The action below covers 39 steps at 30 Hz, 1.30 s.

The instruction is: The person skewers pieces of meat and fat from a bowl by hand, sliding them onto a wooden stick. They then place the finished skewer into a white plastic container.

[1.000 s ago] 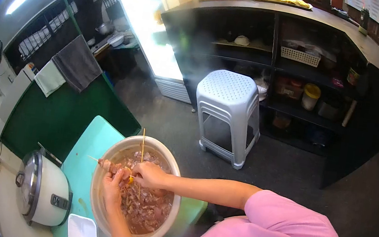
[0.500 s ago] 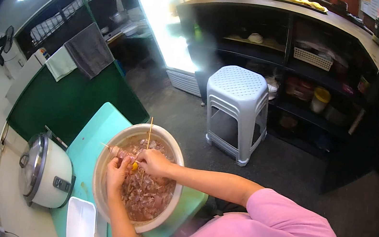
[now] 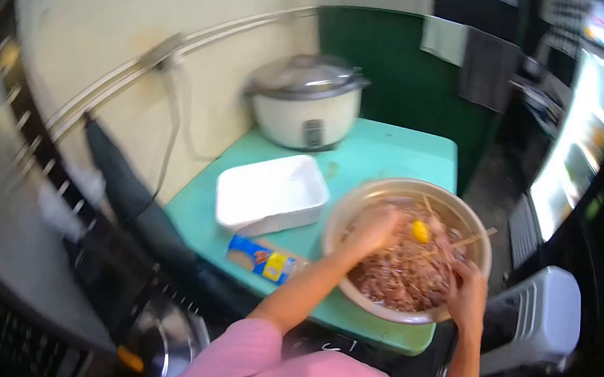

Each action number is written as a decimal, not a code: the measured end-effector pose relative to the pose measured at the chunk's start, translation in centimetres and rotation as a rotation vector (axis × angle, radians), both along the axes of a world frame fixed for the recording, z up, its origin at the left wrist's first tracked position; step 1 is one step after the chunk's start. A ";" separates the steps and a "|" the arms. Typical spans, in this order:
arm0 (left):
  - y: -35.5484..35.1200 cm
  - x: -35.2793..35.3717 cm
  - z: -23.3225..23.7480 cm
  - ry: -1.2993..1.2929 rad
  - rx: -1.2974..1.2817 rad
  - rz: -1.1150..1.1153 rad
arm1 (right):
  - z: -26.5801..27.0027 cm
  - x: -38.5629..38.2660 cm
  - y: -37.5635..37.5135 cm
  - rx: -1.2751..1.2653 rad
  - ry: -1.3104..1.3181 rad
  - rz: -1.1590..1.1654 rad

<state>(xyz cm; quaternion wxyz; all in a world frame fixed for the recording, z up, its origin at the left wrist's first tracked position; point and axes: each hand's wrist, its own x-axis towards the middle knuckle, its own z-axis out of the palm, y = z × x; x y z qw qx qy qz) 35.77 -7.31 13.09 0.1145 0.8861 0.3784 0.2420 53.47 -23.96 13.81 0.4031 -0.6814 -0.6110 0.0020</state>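
A wide, pale basin (image 3: 483, 266) holds a heap of raw, cut meat (image 3: 399, 275) in reddish liquid. My right hand (image 3: 467, 290) is at the basin's right side, fingers closed round the lower end of a skewer of meat (image 3: 445, 243). Over the left part of the heap, my left hand (image 3: 379, 232) is smeared by motion and its fingertips are hidden. A small yellow piece (image 3: 420, 231) sits between the two hands. One thin bare wooden stick (image 3: 475, 238) slants across the basin toward its right rim.
On the green table (image 3: 401, 144) stand a white tray (image 3: 262, 194), a blue-and-yellow packet (image 3: 261, 260) and a rice cooker (image 3: 305, 100) against the wall. A grey plastic stool (image 3: 543, 315) is right of the basin. Beyond it glows a lit fridge (image 3: 580, 135).
The view has swung left, bringing the packet into sight. My hands, earlier together at the skewer, are now apart: left over the heap, right at the basin's right side.
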 end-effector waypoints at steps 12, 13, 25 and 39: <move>-4.2 -4.0 -4.2 0.068 -0.041 0.161 | -4.4 0.2 -0.6 -0.160 -0.207 0.123; -4.2 -4.3 -4.7 0.042 0.015 0.148 | -4.7 0.3 -0.4 -0.175 -0.225 0.114; -6.0 -6.2 -5.7 -0.352 -0.078 0.229 | -5.8 2.1 0.4 -0.189 -0.087 0.282; -3.9 -6.3 -7.4 -0.251 -0.126 0.070 | -7.3 -0.8 -0.4 -0.200 -0.057 0.052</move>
